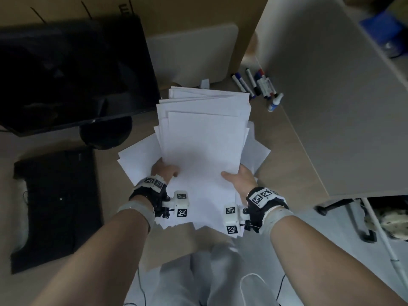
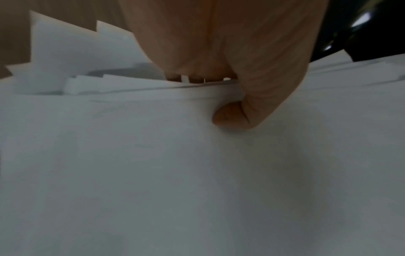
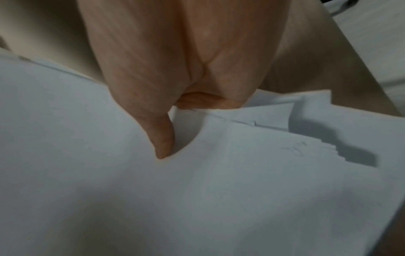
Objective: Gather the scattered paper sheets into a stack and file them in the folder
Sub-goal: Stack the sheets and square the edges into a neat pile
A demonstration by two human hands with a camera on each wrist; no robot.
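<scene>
A thick, uneven stack of white paper sheets [image 1: 203,146] is held above the desk, its edges fanned out at several angles. My left hand [image 1: 164,171] grips the stack's left side, thumb on top and fingers underneath. My right hand [image 1: 239,178] grips the right side the same way. In the left wrist view the thumb [image 2: 232,117] presses on the top sheet of the stack [image 2: 175,173]. In the right wrist view the thumb [image 3: 163,142] lies on the top sheet of the stack [image 3: 219,199], with staggered sheet corners to its right. No folder is clearly visible.
A black monitor [image 1: 72,74] stands at the left, with a black keyboard [image 1: 55,206] in front of it. Several markers [image 1: 256,82] and a small white bottle [image 1: 274,103] lie at the back right. A grey divider panel [image 1: 331,96] rises on the right. The wooden desk [image 1: 287,151] shows beyond.
</scene>
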